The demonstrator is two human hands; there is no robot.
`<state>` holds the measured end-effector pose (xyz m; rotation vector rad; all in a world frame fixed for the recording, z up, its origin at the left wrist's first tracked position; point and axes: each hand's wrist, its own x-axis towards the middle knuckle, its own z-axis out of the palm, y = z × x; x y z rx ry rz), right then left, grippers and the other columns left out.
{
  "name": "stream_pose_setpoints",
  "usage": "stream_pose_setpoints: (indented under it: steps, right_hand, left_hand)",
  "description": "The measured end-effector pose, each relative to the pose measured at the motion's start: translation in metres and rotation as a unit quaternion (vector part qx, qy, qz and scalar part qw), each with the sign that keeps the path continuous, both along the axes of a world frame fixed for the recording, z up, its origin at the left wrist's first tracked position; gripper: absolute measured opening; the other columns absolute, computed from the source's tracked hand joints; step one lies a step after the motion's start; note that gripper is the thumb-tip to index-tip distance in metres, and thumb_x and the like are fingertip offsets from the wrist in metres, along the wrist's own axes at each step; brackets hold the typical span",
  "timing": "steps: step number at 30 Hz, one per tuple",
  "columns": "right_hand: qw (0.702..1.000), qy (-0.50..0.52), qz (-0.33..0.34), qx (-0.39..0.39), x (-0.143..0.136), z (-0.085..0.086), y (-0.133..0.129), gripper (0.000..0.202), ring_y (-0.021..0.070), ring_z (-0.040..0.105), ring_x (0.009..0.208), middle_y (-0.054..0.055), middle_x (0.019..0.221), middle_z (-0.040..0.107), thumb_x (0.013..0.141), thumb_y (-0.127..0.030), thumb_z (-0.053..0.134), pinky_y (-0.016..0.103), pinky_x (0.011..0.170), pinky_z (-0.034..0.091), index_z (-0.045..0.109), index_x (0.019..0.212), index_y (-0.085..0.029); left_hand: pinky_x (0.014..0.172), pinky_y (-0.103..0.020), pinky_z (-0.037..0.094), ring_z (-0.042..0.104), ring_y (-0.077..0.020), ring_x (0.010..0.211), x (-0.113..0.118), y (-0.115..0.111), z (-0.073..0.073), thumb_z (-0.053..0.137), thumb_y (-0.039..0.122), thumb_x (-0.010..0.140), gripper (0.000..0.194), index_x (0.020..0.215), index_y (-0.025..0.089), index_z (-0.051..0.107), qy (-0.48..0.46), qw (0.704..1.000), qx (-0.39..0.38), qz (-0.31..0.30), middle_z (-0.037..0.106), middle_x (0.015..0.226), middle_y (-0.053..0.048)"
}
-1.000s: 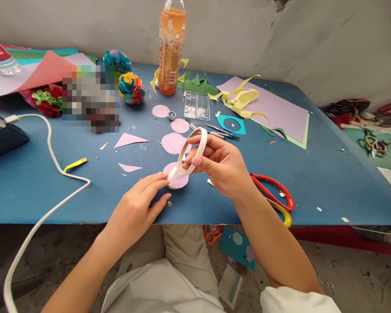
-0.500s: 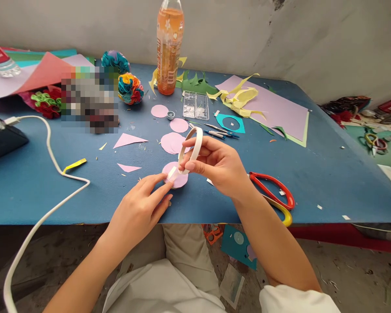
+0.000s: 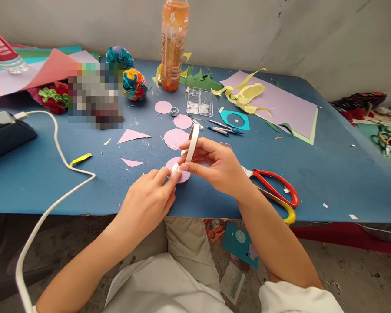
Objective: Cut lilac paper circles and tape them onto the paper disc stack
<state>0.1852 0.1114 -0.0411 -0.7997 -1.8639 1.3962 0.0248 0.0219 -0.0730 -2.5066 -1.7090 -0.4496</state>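
My right hand (image 3: 219, 168) grips a roll of white double-sided tape (image 3: 191, 147), held upright on edge between thumb and fingers above the table. Under the fingertips lies a pale purple paper disc (image 3: 184, 176) with a short white tape strip (image 3: 175, 168) at its middle. The fingers of my left hand (image 3: 147, 194) are drawn together at that strip, over the disc's left side; they partly cover both. More purple paper discs (image 3: 174, 139) lie just beyond, some overlapping.
Red-and-yellow-handled scissors (image 3: 276, 189) lie right of my right hand. Farther back are a clear plastic case (image 3: 199, 101), a compass (image 3: 225, 129), an orange drink bottle (image 3: 174, 48) and folded paper flowers (image 3: 135, 84). A white cable (image 3: 60, 150) loops along the left.
My left fingers have closed in on the white strip and sit nearer my right fingertips. The tape roll has turned more edge-on. The whole view has shifted slightly.
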Motion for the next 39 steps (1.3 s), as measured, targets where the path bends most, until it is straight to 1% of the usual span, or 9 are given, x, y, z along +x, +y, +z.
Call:
stream_pose_setpoints:
  steps: [6,11,15,19,24,27,30,34,39]
  right_hand:
    - [0.998,-0.03,-0.002,0.056,0.001,-0.005,0.002,0.032,0.0167,0.067,0.076,0.0,0.083,0.07,0.075,-0.034,0.071,0.031,0.076,0.054,0.064,0.101,-0.019]
    - [0.98,-0.083,-0.003,0.179,0.003,-0.006,0.003,0.017,0.0185,0.064,0.085,0.003,0.09,0.068,0.082,-0.034,0.064,0.032,0.08,0.05,0.067,0.09,-0.019]
    - [0.942,-0.155,-0.02,0.296,0.006,-0.006,-0.003,0.015,0.018,0.061,0.084,0.006,0.091,0.066,0.088,-0.027,0.056,0.029,0.075,0.048,0.067,0.093,-0.019]
    - [0.902,-0.198,-0.045,0.38,0.002,-0.009,-0.011,0.016,0.0189,0.061,0.083,0.007,0.092,0.067,0.09,-0.024,0.052,0.03,0.073,0.048,0.067,0.095,-0.02]
    - [0.849,-0.267,-0.098,0.446,0.016,-0.005,-0.03,0.026,0.0231,0.061,0.093,0.01,0.101,0.069,0.087,-0.031,0.057,0.036,0.085,0.048,0.064,0.108,-0.017]
    - [0.798,-0.355,-0.239,0.425,0.054,-0.002,-0.045,0.034,0.0267,0.06,0.099,0.014,0.106,0.066,0.087,-0.034,0.056,0.04,0.089,0.047,0.061,0.114,-0.014]
    - [0.76,-0.465,-0.299,0.341,0.1,-0.01,-0.054,0.04,0.0307,0.059,0.099,0.016,0.111,0.063,0.088,-0.039,0.051,0.044,0.083,0.048,0.058,0.117,-0.013]
    - [0.786,-0.494,-0.305,0.213,0.136,-0.024,-0.052,0.048,0.0315,0.06,0.098,0.015,0.11,0.064,0.087,-0.051,0.046,0.043,0.078,0.05,0.061,0.113,-0.014]
    - [0.807,-0.5,-0.255,0.185,0.146,-0.022,-0.042,0.043,0.0294,0.061,0.097,0.015,0.111,0.063,0.086,-0.046,0.044,0.04,0.078,0.049,0.062,0.109,-0.015]
  left_hand:
    - [0.059,-0.034,0.05,0.057,-0.023,0.076,0.01,0.004,0.003,0.042,0.01,0.081,0.042,0.121,0.019,0.048,0.037,0.998,-0.031,0.029,0.055,0.092,-0.008]
    - [0.06,-0.031,0.05,0.059,-0.0185,0.072,0.003,0.009,0.009,0.044,0.023,0.087,0.032,0.117,0.02,0.054,-0.106,0.989,-0.1,0.034,0.054,0.092,-0.006]
    - [0.072,-0.032,0.052,0.061,-0.0172,0.08,-0.01,0.021,0.021,0.053,0.044,0.085,0.034,0.108,0.019,0.059,-0.317,0.938,-0.126,0.06,0.061,0.093,-0.004]
    - [0.089,-0.036,0.049,0.057,-0.0219,0.105,-0.018,0.029,0.032,0.064,0.042,0.077,0.036,0.106,0.021,0.06,-0.438,0.884,-0.165,-0.021,0.062,0.111,-0.006]
    - [0.082,-0.031,0.051,0.064,-0.0187,0.089,-0.019,0.028,0.032,0.056,0.041,0.085,0.025,0.092,0.019,0.064,-0.517,0.835,-0.186,-0.008,0.068,0.094,-0.005]
    - [0.082,-0.029,0.051,0.064,-0.0184,0.092,-0.021,0.022,0.026,0.053,0.04,0.087,0.024,0.092,0.019,0.062,-0.528,0.828,-0.19,0.007,0.069,0.094,-0.005]
    - [0.083,-0.029,0.051,0.065,-0.0176,0.091,-0.024,0.016,0.016,0.053,0.04,0.087,0.023,0.093,0.019,0.061,-0.545,0.821,-0.169,0.029,0.069,0.092,-0.004]
    - [0.085,-0.032,0.053,0.065,-0.0183,0.092,-0.026,0.011,0.0,0.053,0.042,0.086,0.026,0.096,0.018,0.061,-0.573,0.803,-0.154,0.056,0.069,0.097,-0.006]
    - [0.087,-0.034,0.052,0.064,-0.0184,0.093,-0.025,0.008,-0.011,0.055,0.042,0.085,0.028,0.099,0.019,0.062,-0.564,0.81,-0.145,0.074,0.069,0.102,-0.006]
